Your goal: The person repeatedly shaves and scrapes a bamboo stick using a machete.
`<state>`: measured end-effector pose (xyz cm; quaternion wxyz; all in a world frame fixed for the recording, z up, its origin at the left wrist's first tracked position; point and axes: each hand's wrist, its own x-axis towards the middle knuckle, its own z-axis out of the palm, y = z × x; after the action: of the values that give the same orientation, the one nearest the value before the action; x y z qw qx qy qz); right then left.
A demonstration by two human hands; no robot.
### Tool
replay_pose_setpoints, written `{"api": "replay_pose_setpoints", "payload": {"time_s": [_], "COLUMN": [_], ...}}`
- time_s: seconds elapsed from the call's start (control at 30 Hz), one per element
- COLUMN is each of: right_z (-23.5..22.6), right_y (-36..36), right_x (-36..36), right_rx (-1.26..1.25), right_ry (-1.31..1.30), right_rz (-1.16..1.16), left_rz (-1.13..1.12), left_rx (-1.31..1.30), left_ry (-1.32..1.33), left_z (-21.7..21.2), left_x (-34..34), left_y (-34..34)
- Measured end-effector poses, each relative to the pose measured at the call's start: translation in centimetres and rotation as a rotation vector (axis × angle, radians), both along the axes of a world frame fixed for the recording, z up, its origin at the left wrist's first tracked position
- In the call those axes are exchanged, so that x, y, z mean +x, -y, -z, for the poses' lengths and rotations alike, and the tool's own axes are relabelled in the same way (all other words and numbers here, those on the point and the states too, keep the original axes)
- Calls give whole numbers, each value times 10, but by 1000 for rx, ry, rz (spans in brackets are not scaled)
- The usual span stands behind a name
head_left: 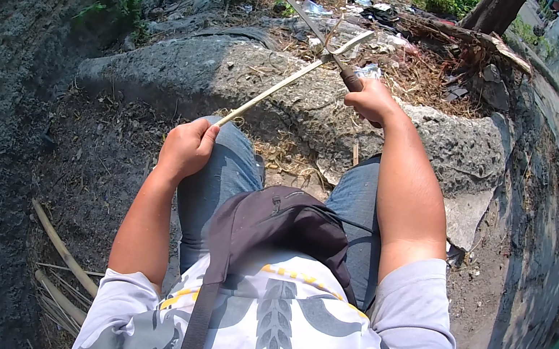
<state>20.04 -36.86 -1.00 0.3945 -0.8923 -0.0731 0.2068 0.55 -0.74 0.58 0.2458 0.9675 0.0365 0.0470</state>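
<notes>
My left hand (186,147) is closed around the near end of a long pale stick (274,91), above my left knee. The stick slants up and away to the right, and its far end looks whiter and slightly bent. In my right hand (373,103) is the brown handle of a long-bladed knife (309,20), its blade pointing up and to the left. The blade crosses the stick near its far end and seems to touch it. A thin curled sliver (333,28) stands up at the crossing.
Beyond my knees lies a rough concrete slab (166,58), with dry shavings (283,153) below it. Litter and dry grass cover the ground behind, near a tree trunk (494,12). Several pale sticks (66,250) lie at my lower left. A dark bag (278,229) rests on my lap.
</notes>
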Motion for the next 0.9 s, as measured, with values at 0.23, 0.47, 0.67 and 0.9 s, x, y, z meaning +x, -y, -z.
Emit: {"api": "replay_pose_setpoints", "payload": {"time_s": [0.23,0.47,0.67,0.9], "right_z": [-31,-23,-19,-10], "right_y": [-43,-52,-49,-55], "right_x": [-45,-43,-35,-39], "right_rx": [-364,-426,-513,-426], "right_ry": [198,343,349,343], "right_rz": [-262,-414,-217,-224], "left_rz": [-6,-180,-227,-240], "left_rx": [-19,-90,-293,-380], "left_ry": [-75,-106,-76,-110], "left_z": [-16,5,38,39], "left_x": [-14,-83,-104,-104], "left_y": [-4,-36,-43,-48]}}
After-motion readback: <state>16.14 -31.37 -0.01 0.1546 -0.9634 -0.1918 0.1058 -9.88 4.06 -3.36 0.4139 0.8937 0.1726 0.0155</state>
